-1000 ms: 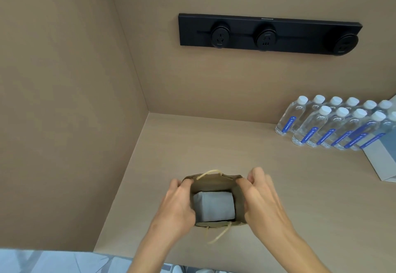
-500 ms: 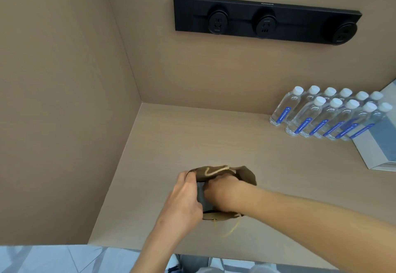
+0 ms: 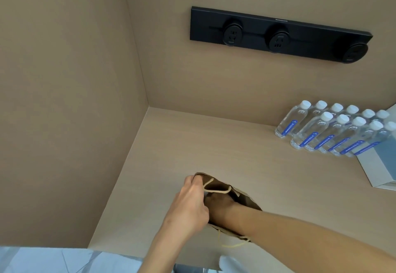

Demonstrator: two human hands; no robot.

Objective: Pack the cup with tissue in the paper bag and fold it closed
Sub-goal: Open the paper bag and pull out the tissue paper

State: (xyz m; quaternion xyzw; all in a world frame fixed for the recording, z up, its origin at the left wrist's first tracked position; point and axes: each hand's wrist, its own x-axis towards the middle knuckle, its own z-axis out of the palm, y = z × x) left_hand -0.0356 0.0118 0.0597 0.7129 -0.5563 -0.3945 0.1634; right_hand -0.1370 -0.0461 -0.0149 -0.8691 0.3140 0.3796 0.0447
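A small brown paper bag (image 3: 242,198) with pale cord handles stands on the beige shelf near its front edge. My left hand (image 3: 188,206) grips the bag's left rim, holding the mouth apart. My right hand (image 3: 220,205) reaches down inside the bag; its fingers are hidden by the paper, only the wrist and forearm show. The cup and the tissue are hidden inside the bag.
Several water bottles (image 3: 327,131) stand in rows at the back right, next to a white and blue box (image 3: 379,165). A black socket strip (image 3: 278,34) is on the back wall. A side wall closes the left of the shelf (image 3: 192,144).
Earlier both hands held the bag's mouth apart with grey tissue showing. My right hand has since pushed down into the bag, and the tissue is out of sight. The bag leans to the right.
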